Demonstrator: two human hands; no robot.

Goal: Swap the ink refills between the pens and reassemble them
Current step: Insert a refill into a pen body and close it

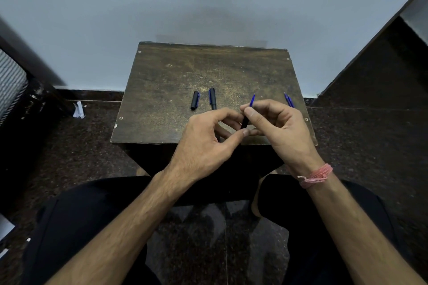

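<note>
Above the front edge of a small worn wooden table [173,71], my left hand [208,143] grips a black pen barrel [244,122]. My right hand [275,125] pinches a blue ink refill [252,100] that sticks up out of the barrel's top end. A black pen cap [195,100] lies on the table behind my left hand. Beside it lies a second black pen [212,99] with a blue clip. At the right edge of the table lies another blue refill [288,100].
The table stands against a pale wall [208,2]. Dark furniture [382,69] flanks it on the right and a dark unit [20,90] on the left. A scrap of white paper [78,110] lies on the dark speckled floor. My black-trousered knees sit under the table's front.
</note>
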